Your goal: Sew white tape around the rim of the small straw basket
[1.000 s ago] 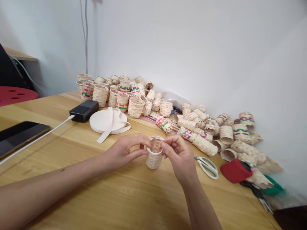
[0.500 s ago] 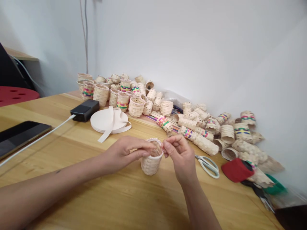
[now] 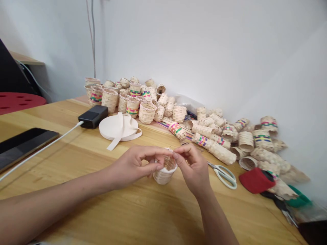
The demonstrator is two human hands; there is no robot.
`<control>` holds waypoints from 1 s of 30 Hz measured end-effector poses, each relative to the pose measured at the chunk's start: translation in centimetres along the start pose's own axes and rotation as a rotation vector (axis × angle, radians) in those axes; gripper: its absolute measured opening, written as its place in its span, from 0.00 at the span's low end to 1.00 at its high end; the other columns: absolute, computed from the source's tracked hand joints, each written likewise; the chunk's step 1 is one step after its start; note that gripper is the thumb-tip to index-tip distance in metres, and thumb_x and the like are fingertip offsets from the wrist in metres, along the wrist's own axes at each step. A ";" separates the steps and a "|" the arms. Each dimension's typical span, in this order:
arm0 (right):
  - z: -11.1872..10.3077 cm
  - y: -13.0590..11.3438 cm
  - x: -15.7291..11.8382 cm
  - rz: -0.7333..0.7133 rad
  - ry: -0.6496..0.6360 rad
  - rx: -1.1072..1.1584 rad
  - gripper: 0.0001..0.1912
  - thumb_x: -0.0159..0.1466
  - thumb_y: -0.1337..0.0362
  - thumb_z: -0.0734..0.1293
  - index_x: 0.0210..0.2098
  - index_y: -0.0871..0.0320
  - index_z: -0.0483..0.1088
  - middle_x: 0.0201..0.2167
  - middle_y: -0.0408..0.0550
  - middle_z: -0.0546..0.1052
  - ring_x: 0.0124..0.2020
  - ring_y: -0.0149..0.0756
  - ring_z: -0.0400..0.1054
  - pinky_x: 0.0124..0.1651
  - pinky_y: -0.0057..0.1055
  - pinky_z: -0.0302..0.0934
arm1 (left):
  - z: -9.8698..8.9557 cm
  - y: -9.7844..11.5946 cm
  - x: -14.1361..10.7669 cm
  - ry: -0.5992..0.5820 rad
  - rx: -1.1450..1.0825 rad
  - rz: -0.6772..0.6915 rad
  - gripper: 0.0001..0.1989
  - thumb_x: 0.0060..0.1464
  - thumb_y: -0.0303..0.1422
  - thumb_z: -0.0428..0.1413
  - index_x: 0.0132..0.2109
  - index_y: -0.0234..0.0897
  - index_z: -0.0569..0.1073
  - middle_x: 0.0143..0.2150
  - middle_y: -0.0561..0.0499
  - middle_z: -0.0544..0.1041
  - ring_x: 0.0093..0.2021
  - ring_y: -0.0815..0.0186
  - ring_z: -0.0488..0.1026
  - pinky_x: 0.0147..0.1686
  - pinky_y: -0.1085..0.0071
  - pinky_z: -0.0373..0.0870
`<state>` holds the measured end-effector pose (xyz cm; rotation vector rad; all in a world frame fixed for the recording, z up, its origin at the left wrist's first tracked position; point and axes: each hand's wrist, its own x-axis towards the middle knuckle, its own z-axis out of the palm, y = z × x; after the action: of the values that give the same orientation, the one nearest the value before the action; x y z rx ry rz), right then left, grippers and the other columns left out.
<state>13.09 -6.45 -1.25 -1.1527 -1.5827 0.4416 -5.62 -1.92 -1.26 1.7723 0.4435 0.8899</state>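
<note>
A small woven basket (image 3: 163, 176) with a pale rim stands on the wooden table between my hands. My left hand (image 3: 143, 163) is at its left side, thumb on the near rim and index finger stretched across the opening toward my right fingertips. My right hand (image 3: 190, 163) is closed in a pinch at the right of the rim; what the fingertips hold is too small to make out. Behind the left hand lies a flat roll of white ribbon (image 3: 119, 127) with a loose end.
Many woven baskets (image 3: 147, 113) line the wall. Scissors (image 3: 224, 175) lie right of my right hand, beside a red object (image 3: 257, 180). A black device (image 3: 93, 116) with a white cable and a phone (image 3: 25, 146) lie at left.
The left index finger has moved out of the basket's opening to meet the right fingertips above the rim. The basket is slightly tilted. The whole view has shifted slightly.
</note>
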 end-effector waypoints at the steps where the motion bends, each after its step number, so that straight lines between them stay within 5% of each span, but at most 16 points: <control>1: 0.0 0.0 0.0 0.004 0.000 0.003 0.02 0.63 0.65 0.66 0.33 0.55 0.69 0.28 0.42 0.74 0.30 0.31 0.68 0.34 0.27 0.62 | 0.1 0.0 0.0 0.000 -0.027 -0.032 0.15 0.53 0.28 0.55 0.49 0.37 0.75 0.30 0.55 0.71 0.24 0.75 0.66 0.22 0.80 0.65; 7: 0.1 0.0 -0.1 0.031 0.001 0.013 0.02 0.62 0.65 0.67 0.33 0.55 0.70 0.28 0.42 0.73 0.30 0.31 0.68 0.34 0.27 0.62 | 0.6 0.7 0.0 -0.002 -0.051 -0.169 0.09 0.53 0.30 0.55 0.43 0.34 0.73 0.30 0.54 0.71 0.21 0.75 0.63 0.19 0.81 0.63; 12: 0.2 0.2 -0.1 0.057 0.003 0.053 0.02 0.62 0.65 0.67 0.33 0.56 0.69 0.28 0.42 0.73 0.30 0.31 0.67 0.34 0.27 0.62 | 0.1 1.0 0.1 -0.001 0.322 0.056 0.05 0.55 0.27 0.53 0.34 0.35 0.75 0.29 0.54 0.76 0.28 0.72 0.70 0.29 0.79 0.64; 18: 0.2 0.4 0.0 0.048 0.017 0.059 0.02 0.61 0.65 0.67 0.32 0.56 0.69 0.27 0.41 0.73 0.29 0.30 0.68 0.33 0.26 0.62 | -0.9 0.4 0.4 -0.148 0.475 0.288 0.12 0.63 0.27 0.48 0.35 0.35 0.75 0.27 0.55 0.75 0.28 0.73 0.70 0.32 0.80 0.63; 24: 0.1 0.4 0.2 -0.008 0.014 0.020 0.02 0.61 0.67 0.67 0.32 0.55 0.69 0.27 0.40 0.73 0.28 0.29 0.67 0.32 0.25 0.61 | -1.1 0.2 0.5 -0.220 0.435 0.334 0.06 0.61 0.27 0.54 0.37 0.34 0.75 0.36 0.52 0.78 0.36 0.71 0.74 0.39 0.80 0.65; 30: 0.1 0.5 0.1 -0.003 0.017 0.039 0.02 0.61 0.67 0.67 0.32 0.55 0.69 0.27 0.40 0.72 0.28 0.29 0.66 0.32 0.25 0.61 | -0.6 -0.4 0.2 -0.138 0.494 0.361 0.06 0.60 0.25 0.54 0.37 0.34 0.76 0.36 0.51 0.78 0.37 0.71 0.74 0.40 0.79 0.66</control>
<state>13.24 -6.07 -1.59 -1.1220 -1.5546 0.4579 -5.88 -1.31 -1.42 2.4052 0.2678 0.9507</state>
